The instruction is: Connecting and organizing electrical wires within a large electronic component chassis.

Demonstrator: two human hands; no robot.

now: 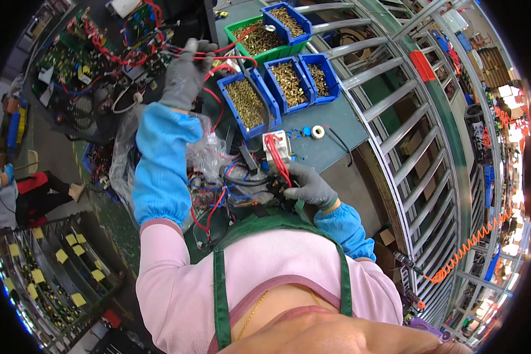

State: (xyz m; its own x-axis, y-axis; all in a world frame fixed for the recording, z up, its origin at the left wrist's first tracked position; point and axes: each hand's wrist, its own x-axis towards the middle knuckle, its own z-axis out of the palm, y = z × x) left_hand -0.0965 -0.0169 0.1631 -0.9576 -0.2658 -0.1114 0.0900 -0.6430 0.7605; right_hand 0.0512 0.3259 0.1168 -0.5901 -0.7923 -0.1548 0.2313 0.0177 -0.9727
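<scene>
Left hand (186,75) was closed round the far red wires (137,58), apparently keeping them lifted, while the half-curled right hand (307,186) seemed to steady nearer leads (281,167).

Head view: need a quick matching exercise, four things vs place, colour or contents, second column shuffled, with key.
Things
1. Left hand
2. Right hand
3. Green bin
4. Coiled cord

Place, colour or contents
A. Orange, at the right of the view
B. Left of the blue bins
C. Holds brass-coloured small parts
D. Just below the white block

Right pairs
1-B, 2-D, 3-C, 4-A
</scene>
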